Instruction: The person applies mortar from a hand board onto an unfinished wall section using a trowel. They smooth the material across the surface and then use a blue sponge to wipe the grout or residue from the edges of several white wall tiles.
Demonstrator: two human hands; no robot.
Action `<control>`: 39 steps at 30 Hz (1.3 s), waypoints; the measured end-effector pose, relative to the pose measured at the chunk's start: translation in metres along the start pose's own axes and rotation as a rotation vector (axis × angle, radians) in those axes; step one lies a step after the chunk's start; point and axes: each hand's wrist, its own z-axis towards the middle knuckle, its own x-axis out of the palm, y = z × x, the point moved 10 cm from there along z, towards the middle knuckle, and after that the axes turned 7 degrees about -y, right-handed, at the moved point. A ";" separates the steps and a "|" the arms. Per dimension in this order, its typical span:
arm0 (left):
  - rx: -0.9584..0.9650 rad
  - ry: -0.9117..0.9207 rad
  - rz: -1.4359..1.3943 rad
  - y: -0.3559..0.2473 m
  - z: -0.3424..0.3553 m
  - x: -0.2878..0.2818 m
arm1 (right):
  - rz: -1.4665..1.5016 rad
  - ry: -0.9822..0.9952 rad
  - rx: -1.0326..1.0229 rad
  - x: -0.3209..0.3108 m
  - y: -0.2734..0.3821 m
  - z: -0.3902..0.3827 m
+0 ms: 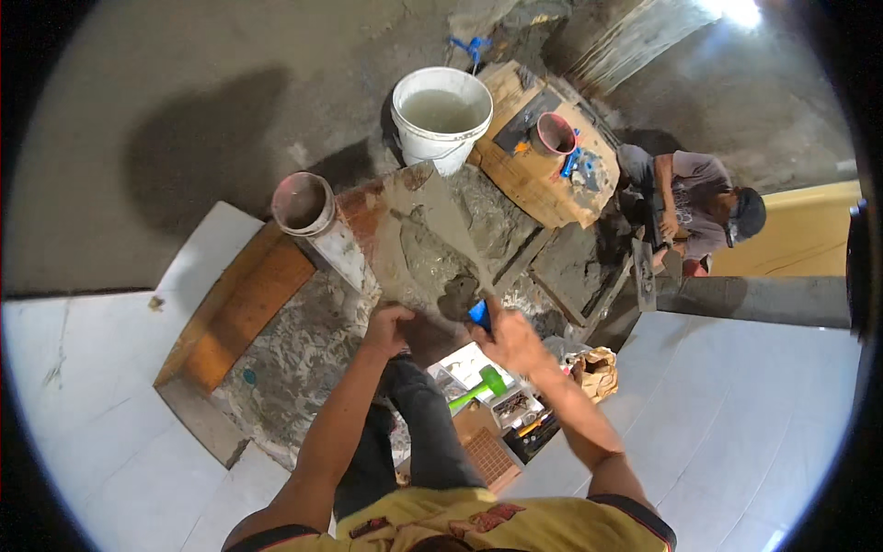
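Left hand (390,329): fingers closed on the near left edge of a flat slab (395,262). Slab lies in front of the body, wet grey mortar (432,253) over its upper face. Right hand (512,340): fingers wrapped around a blue-handled tool (479,315) at the slab's near right; blade hard to tell from mortar. Beyond the slab: white bucket (437,145), cloudy liquid inside. Left: smaller bucket (317,224). Below right hand: green mallet (494,379). Far right: co-worker (701,198), bent forward.
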 end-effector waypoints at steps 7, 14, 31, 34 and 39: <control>-0.077 0.160 -0.026 -0.087 -0.253 0.088 | -0.208 -0.159 -0.623 -0.156 0.162 -0.126; 0.310 0.239 -0.013 -0.153 -0.414 0.137 | -0.049 -0.323 -0.951 -0.224 0.263 -0.178; 0.327 0.367 0.043 -0.174 -0.487 0.158 | 0.269 -0.308 -1.025 -0.198 0.239 -0.172; 0.413 0.332 0.110 -0.185 -0.473 0.161 | 0.335 -0.292 -0.829 -0.203 0.180 -0.152; 0.310 0.405 0.157 -0.181 -0.449 0.202 | 0.365 -0.474 -0.671 -0.222 0.085 -0.150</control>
